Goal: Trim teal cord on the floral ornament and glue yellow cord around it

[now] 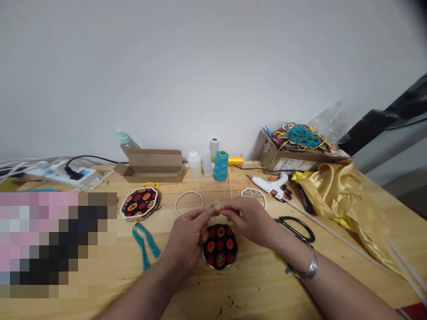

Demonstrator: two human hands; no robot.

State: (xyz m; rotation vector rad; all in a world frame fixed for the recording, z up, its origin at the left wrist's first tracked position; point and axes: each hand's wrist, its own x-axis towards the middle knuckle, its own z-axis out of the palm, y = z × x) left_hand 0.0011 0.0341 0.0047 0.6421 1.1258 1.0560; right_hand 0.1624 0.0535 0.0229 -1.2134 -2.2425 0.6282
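My left hand (pixel 188 233) and my right hand (pixel 247 218) meet at the middle of the table, fingertips almost touching. Between them runs a thin yellow cord (pixel 217 202) with a small loop, and each hand pinches it between thumb and forefinger. A speck of teal shows by my left fingertips; what it belongs to is hidden. Just below the hands lies a round, scalloped black fabric piece (pixel 220 246) with red and orange flowers. Behind them are a pale wooden ring (pixel 189 203) and a white lattice cutout (pixel 254 194), partly covered by my right hand.
Black-handled scissors (pixel 298 229) lie beside my right wrist, near a white glue gun (pixel 270 184) and gold cloth (pixel 336 186). At the back stand a teal thread cone (pixel 220 166), bottles and an open cardboard box (pixel 155 173). A stack of floral pieces (pixel 139 202) lies left.
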